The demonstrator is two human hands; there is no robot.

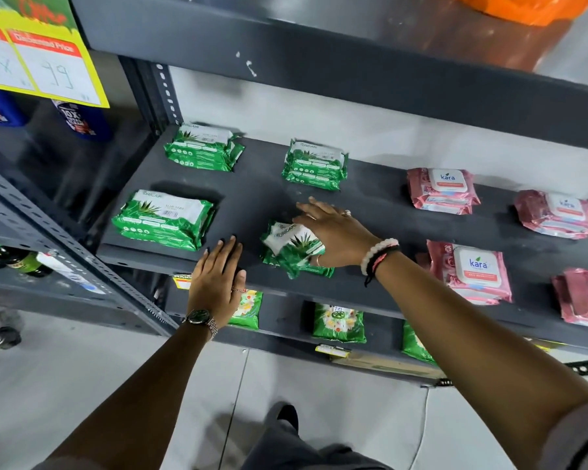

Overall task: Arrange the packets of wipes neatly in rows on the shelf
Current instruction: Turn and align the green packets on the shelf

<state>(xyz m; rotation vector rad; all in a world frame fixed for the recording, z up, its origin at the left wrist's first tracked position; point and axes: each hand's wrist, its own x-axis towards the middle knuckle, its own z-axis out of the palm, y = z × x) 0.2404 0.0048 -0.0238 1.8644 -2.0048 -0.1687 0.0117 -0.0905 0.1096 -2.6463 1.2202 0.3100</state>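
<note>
Currently the right hand [333,232] lies flat, fingers spread, on a skewed pile of green Origami wipes packets [294,249] at the near edge of the shelf [252,195]. The grip is a press from above, not a clamp. The left hand [218,279] rests open on the shelf lip just left of the pile and holds nothing.

Risks:
- The pile overhangs the near edge. A push toward the near side is likely to tip packets off onto the lower shelf or the floor.
- The top packet sits rotated on those beneath. Sideways pressure may slide it off rather than square the pile.

Not determinable:
- The number of packets under the right hand.
- The far-right pink Kara packets [581,296], cut off by the frame.
</note>
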